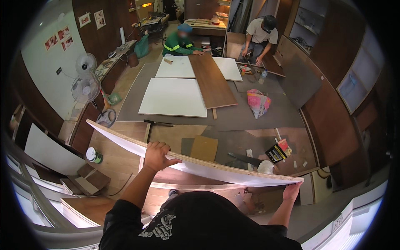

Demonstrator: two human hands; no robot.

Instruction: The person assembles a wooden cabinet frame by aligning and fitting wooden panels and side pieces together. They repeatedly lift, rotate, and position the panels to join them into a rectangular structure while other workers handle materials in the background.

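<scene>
A long board (208, 173), white on the side facing me, stands on edge in front of my body with its bare wood edge up. My left hand (156, 156) is closed over the top edge, left of the middle, with the thumb along the white face. At the right end, my right hand (291, 191) grips the corner from below, its fingers partly hidden. The board slants from far left to near right. Beneath it, part of a wooden frame (191, 186) shows.
White panels (173, 98) and a brown board (212, 81) lie on the grey sheet ahead. One person in green (177, 43) crouches at them; another (260, 35) works at far right. A handsaw (245, 159), a black box (276, 153), a paint can (94, 155) and a fan (86, 87) stand around.
</scene>
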